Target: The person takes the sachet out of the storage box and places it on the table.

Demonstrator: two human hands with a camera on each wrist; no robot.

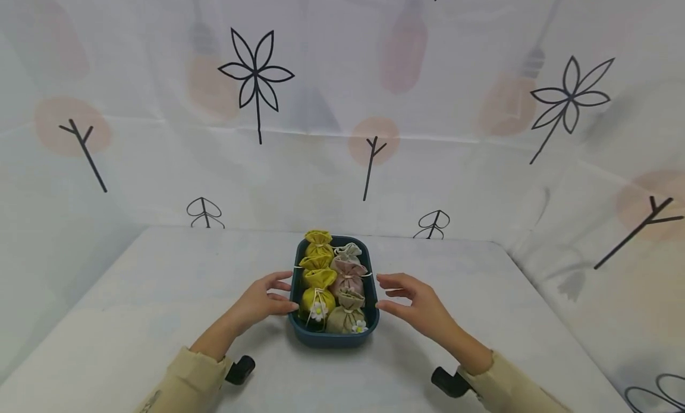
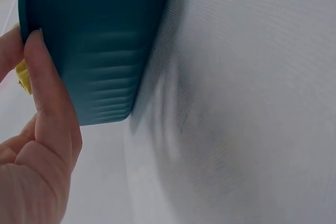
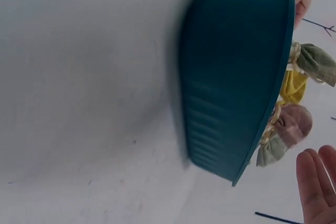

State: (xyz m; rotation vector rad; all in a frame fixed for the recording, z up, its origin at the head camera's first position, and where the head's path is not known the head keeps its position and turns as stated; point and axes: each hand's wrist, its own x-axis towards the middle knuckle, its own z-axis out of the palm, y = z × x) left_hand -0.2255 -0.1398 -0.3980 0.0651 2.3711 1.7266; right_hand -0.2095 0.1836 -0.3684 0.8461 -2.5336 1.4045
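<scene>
A dark teal rectangular bin [image 1: 334, 341] stands on the white surface, packed with small drawstring pouches. Yellow pouches [image 1: 319, 282] line its left side. Along the right are a pale grey pouch [image 1: 349, 252], a pink pouch [image 1: 349, 274] and a beige-green pouch [image 1: 345, 321]. White flower charms [image 1: 319, 311] decorate the front pouches. At the bin's left rim is my left hand [image 1: 258, 303], fingers extended; in the left wrist view its thumb [image 2: 44, 72] overlaps the outer wall. Beside the right rim my right hand [image 1: 420, 303] has its fingers extended, holding nothing.
The white tabletop [image 1: 134, 318] spreads around the bin. A patterned cloth backdrop [image 1: 321, 181] rises behind and at both sides. Black wrist mounts [image 1: 241, 370] sit by the beige sleeves [image 1: 187, 377].
</scene>
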